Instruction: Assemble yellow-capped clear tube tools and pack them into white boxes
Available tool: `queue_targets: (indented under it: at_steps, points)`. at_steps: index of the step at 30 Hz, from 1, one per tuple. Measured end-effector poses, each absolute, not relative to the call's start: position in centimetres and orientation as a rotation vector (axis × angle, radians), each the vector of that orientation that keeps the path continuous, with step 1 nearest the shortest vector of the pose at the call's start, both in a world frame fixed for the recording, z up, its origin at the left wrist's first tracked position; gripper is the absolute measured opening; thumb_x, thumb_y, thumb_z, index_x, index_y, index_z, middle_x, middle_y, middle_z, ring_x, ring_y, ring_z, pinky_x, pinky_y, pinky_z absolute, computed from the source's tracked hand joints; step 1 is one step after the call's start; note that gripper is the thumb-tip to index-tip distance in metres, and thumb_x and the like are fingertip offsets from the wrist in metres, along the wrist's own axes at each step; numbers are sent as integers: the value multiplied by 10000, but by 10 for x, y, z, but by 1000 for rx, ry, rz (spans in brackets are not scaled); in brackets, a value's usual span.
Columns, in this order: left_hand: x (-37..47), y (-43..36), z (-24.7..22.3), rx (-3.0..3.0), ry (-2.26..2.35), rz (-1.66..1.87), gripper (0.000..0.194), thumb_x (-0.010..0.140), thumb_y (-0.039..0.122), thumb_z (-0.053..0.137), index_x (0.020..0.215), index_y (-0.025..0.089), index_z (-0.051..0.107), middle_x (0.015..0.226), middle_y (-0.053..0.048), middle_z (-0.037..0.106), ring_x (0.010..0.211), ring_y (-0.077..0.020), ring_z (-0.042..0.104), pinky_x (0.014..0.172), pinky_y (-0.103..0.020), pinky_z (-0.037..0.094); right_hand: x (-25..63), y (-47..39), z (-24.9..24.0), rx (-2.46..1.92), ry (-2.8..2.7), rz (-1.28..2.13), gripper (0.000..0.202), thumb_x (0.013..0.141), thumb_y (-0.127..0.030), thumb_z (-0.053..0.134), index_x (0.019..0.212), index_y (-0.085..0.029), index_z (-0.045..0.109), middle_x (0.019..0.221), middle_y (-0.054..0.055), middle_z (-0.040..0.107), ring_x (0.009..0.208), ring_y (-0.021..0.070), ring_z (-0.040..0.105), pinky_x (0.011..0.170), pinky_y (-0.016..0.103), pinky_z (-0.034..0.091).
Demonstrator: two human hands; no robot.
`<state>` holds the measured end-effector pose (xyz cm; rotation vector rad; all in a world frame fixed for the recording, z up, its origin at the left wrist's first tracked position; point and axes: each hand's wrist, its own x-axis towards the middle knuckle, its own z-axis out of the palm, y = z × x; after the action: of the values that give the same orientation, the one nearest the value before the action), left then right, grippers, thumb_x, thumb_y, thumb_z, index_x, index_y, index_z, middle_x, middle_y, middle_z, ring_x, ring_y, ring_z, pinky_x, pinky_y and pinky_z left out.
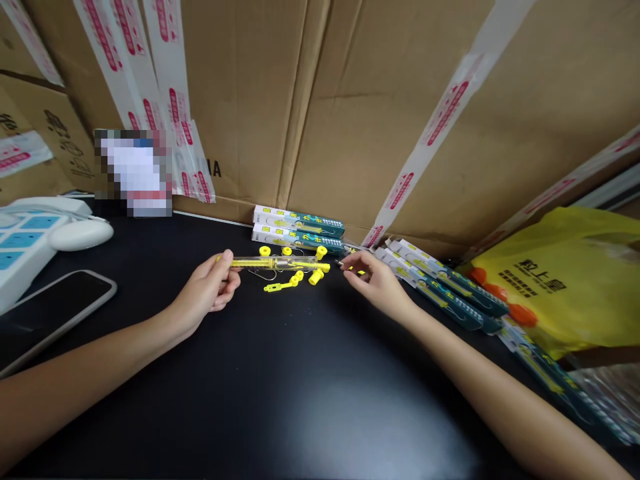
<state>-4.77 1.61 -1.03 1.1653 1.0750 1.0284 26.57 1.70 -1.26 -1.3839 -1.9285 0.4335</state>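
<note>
Yellow shows inside one clear tube [275,263], gripped by the left hand [211,285]; I can't tell whether the right hand [374,279] grips anything. Two boxes [300,237] hug the table [280,373]'s back edge.

1. Clear tube [300,264], one: slim, see-through; yellow graduated insert towards the left, silvery section near the middle, yellow piece at the right end. Held by its left end, nearly level crosswise, above the black tabletop.
2. Small dark metallic piece [339,263], one: just beyond the tube's right end, partly hidden by fingertips; details too small to tell.
</note>
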Motion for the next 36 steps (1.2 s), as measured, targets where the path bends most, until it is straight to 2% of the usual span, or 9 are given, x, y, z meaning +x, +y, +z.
queue_targets:
  at_steps: [5,10,14,20,24,29,32,36]
  points:
    - [-49,17,-11,1172,1087,1047,333,947,463,405,760,188,399,534,71,411,347,-11,267,336,-121,155,259,39,-5,-1409,-2206,104,98,809,-170,550,896,-181,594,864,61,649,759,195,598,703,331,473]
    - [-50,19,-10,1157,1100,1079,316,960,432,387,765,184,403,541,69,414,345,-10,267,331,-117,155,247,55,3,-1396,-2267,-129,84,832,-157,540,892,-186,592,884,75,640,835,229,589,740,350,474]
    - [-51,21,-9,1158,1115,1118,328,961,430,391,752,177,405,553,69,412,346,-3,268,334,-116,166,249,56,-2,-1389,-2293,-234,151,848,-150,543,984,-179,603,967,96,628,911,252,582,792,379,493]
    - [-51,22,-12,1179,1113,1112,332,954,438,406,742,183,391,557,69,418,342,-4,276,330,-117,173,254,59,-13,-1327,-2403,-363,338,895,-154,489,1220,-197,574,1177,131,548,1036,284,535,899,443,487]
    - [-51,22,-12,1168,1115,1104,329,958,432,398,744,182,395,552,68,417,341,-5,271,324,-114,165,253,69,-19,-1299,-2470,-387,359,901,-143,476,1231,-229,588,1170,129,534,1019,288,515,894,467,488]
    - [-50,21,-11,1168,1102,1086,315,957,435,399,769,182,412,546,69,421,344,-9,274,324,-111,161,258,72,-15,-1327,-2451,-306,241,898,-162,494,1087,-187,641,1003,121,585,951,277,532,853,445,497]
    - [-51,21,-11,1171,1100,1082,320,960,431,393,759,182,404,548,70,419,345,-7,274,328,-112,164,264,69,-9,-1342,-2437,-254,252,887,-162,514,1118,-171,613,1039,123,580,991,272,554,877,429,497]
    - [-51,21,-11,1179,1105,1090,331,956,442,401,756,179,403,553,72,415,350,-4,276,333,-113,167,269,68,-5,-1353,-2493,-162,362,842,-77,505,1178,-185,585,1097,114,559,1003,247,577,880,395,507]
